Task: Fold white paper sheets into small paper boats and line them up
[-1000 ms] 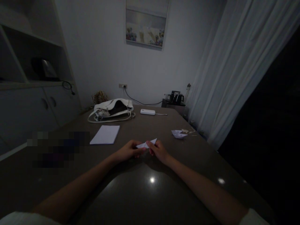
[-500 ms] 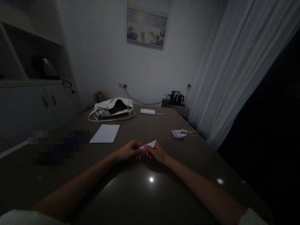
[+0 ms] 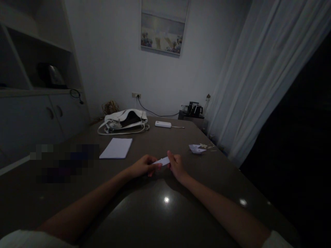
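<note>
A small folded piece of white paper [image 3: 163, 161] is held just above the table, between my two hands. My left hand [image 3: 145, 166] pinches its left end, thumb on top and fingers curled beneath. At the other end, my right hand [image 3: 176, 166] is closed on the paper with the thumb raised along its upper edge. The fingers cover both ends, so only the middle of the folded strip shows. To the right lies a folded paper boat-like shape [image 3: 197, 148], apart from my hands.
A stack of white paper [image 3: 116, 148] lies left of my hands on the dark table [image 3: 155, 220]. Farther back are a white handbag [image 3: 125, 121] and a white power bank [image 3: 163, 124] with a short cable. Small pale scraps [image 3: 207, 146] lie near the right edge.
My right thumb has moved from the paper's middle to its right end and now points up. The pointed right corner is covered, and more of the middle shows. My left hand stays in place.
</note>
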`<state>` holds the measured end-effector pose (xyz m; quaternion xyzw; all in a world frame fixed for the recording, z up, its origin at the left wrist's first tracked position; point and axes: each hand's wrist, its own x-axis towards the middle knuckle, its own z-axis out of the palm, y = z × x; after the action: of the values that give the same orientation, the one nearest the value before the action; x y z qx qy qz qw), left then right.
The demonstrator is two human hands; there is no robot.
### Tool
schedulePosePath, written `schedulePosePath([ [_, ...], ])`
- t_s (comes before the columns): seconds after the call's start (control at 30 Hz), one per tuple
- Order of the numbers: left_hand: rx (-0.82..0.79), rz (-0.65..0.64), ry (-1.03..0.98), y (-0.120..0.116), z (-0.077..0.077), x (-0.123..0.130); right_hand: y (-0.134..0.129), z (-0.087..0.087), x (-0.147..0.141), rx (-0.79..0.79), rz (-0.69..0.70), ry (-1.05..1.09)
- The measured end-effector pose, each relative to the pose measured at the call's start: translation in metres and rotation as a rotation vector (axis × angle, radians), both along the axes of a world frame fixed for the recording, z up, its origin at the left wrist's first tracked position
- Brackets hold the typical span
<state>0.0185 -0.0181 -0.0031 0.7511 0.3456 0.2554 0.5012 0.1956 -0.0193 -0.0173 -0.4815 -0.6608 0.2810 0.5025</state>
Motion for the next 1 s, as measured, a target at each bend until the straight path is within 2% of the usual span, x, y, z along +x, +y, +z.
schedulePosePath([
  [0.23,-0.055,0.014,-0.056,0.003,-0.004,0.002,0.008,-0.004,0.002,0.002,-0.053,0.093],
  [0.43,0.044,0.062,0.0,0.005,-0.004,0.003,0.009,-0.006,0.002,0.014,-0.046,0.084],
  [0.6,-0.009,0.069,-0.007,0.006,-0.004,0.002,0.009,-0.004,0.002,0.044,-0.054,0.108],
  [0.73,0.014,0.089,-0.028,0.006,-0.005,0.002,0.008,-0.003,0.002,0.037,-0.053,0.138],
  [1.0,-0.015,0.001,-0.034,0.009,-0.009,0.0,0.016,-0.001,0.01,-0.017,-0.109,0.29],
])
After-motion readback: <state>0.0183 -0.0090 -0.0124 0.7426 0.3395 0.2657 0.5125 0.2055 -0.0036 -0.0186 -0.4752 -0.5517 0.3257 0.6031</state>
